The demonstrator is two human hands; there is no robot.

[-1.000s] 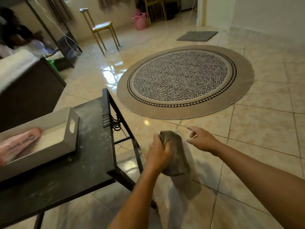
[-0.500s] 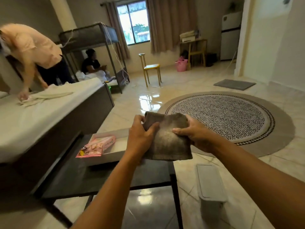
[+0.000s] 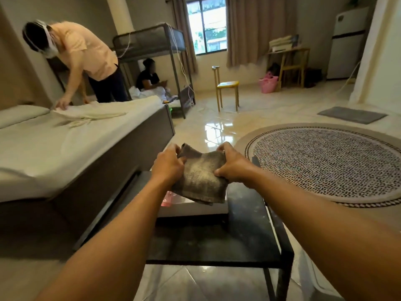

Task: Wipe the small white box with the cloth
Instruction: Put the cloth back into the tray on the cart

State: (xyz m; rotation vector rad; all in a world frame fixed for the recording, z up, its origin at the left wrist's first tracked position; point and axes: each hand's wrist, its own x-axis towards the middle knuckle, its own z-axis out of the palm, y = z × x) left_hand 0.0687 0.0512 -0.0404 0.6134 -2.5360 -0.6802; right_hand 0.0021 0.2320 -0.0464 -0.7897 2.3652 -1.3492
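left hand: closed on the left edge of the cloth, fingers curled over its upper corner.
right hand: pinching the cloth's right edge, thumb on the near face.
cloth: grey-brown, folded, held stretched between the 2 hands in the air, lower end hanging loose.
small white box: directly below the hands, resting on the dark table; mostly hidden behind the cloth and left forearm. pink item lies inside it, below the left hand.
round patterned rug: on the tiled floor, right of the right hand.
bed: left of the left hand; a person in a peach shirt bends over its far end.
yellow chair: well beyond the hands.
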